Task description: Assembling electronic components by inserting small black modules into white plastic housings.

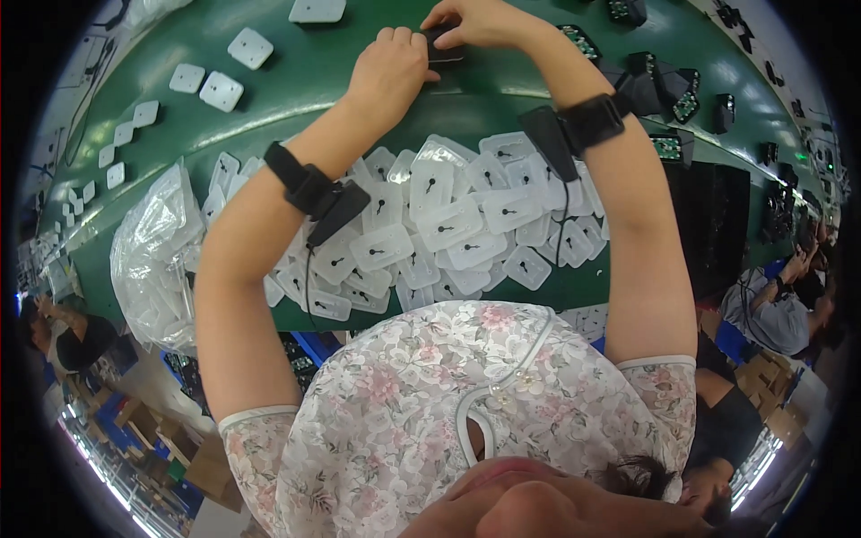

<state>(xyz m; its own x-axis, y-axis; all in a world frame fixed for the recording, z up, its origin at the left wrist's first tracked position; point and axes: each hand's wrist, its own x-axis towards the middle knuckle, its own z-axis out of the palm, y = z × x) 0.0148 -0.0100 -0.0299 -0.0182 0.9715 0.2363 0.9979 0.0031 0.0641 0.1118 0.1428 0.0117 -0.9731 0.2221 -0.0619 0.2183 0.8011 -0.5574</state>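
At the far edge of the view, a small dark box-shaped piece (446, 55) lies between my two hands on the green table (296, 103). My left hand (392, 70) is closed against its left side, fingers curled and thumb pointing right. Bent fingers of my right hand (475, 23) pinch its upper right part. Much of the piece is hidden by the hands, so its exact kind does not show. Nearer to me, below both hands, spreads a pile of translucent white plastic covers (449, 222), many with a black keyhole-like mark.
White square covers (250, 48) lie in a line along the left. A clear plastic bag (154, 260) of white parts sits at the near left. Black housings with green circuit boards (686, 96) and a black box (708, 229) are on the right. Other people (771, 300) work nearby.
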